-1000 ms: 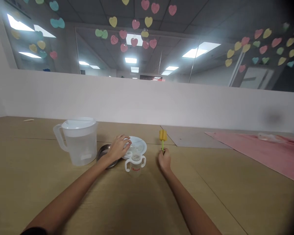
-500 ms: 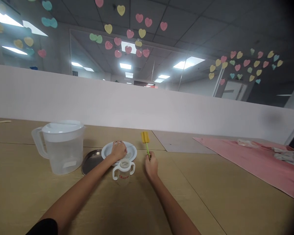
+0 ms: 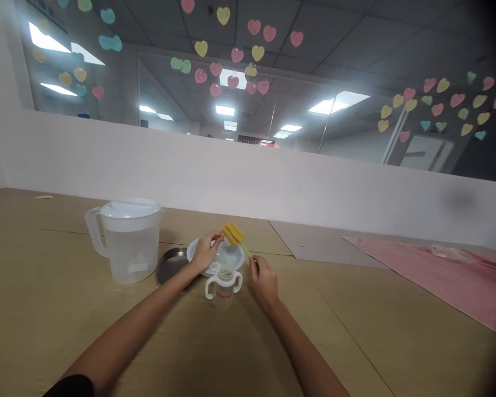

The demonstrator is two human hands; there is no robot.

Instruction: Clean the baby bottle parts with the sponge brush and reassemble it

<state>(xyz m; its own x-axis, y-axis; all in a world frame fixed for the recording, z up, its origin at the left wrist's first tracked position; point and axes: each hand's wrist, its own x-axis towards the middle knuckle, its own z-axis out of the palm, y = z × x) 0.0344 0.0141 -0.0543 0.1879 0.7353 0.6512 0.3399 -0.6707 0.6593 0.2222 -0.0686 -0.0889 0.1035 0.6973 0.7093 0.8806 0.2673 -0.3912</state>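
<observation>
Your right hand [image 3: 265, 281] pinches the yellow sponge brush [image 3: 233, 234] at the far right of the white plate [image 3: 240, 261]; your left hand [image 3: 205, 255] curls beside it, grip unclear. Sweeping either wrist nearer could topple the two-handled bottle [image 3: 224, 292].

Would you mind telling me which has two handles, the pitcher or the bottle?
The small clear bottle, in front of the white plate, has two white handles; the larger pitcher shows just one.

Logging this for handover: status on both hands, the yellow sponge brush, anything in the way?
Right hand grips sponge brush by its stem. Left hand close to brush's head, at white plate; hold unclear. Handled bottle at plate's near edge.
</observation>
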